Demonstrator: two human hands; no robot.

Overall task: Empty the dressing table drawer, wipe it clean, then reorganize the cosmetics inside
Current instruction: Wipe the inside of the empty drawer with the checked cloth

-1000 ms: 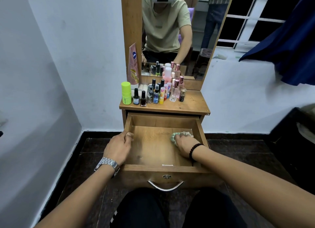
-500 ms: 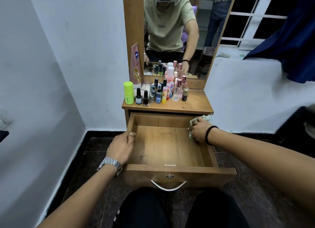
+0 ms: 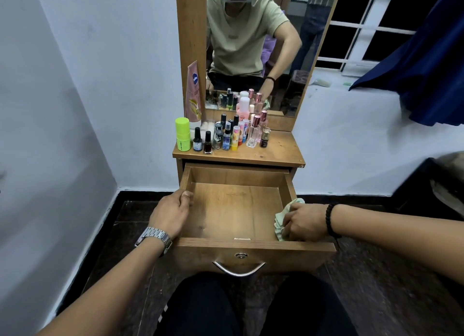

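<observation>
From the head camera, the person's left hand (image 3: 170, 216) curls over the left wall of the pulled-out drawer (image 3: 236, 176), thumb inside and fingers wrapped round the edge, holding it; a metal watch (image 3: 155, 237) sits on that wrist. The right hand (image 3: 305, 221) reaches in from the right, forearm level, and grips a crumpled pale green cloth (image 3: 282, 220), pressing it against the drawer's right wall near the front corner. A black bead bracelet (image 3: 329, 220) circles that wrist.

The drawer floor lies bare between the two hands, with a small white strip (image 3: 242, 239) against the front wall. The cosmetics (image 3: 226, 134) stand crowded on the left part of the dressing table top (image 3: 283, 152), close to its front edge and in front of the mirror (image 3: 251, 46); the top's right part is free wood. The drawer front with its metal handle (image 3: 238, 269) hangs just above the person's knees.
</observation>
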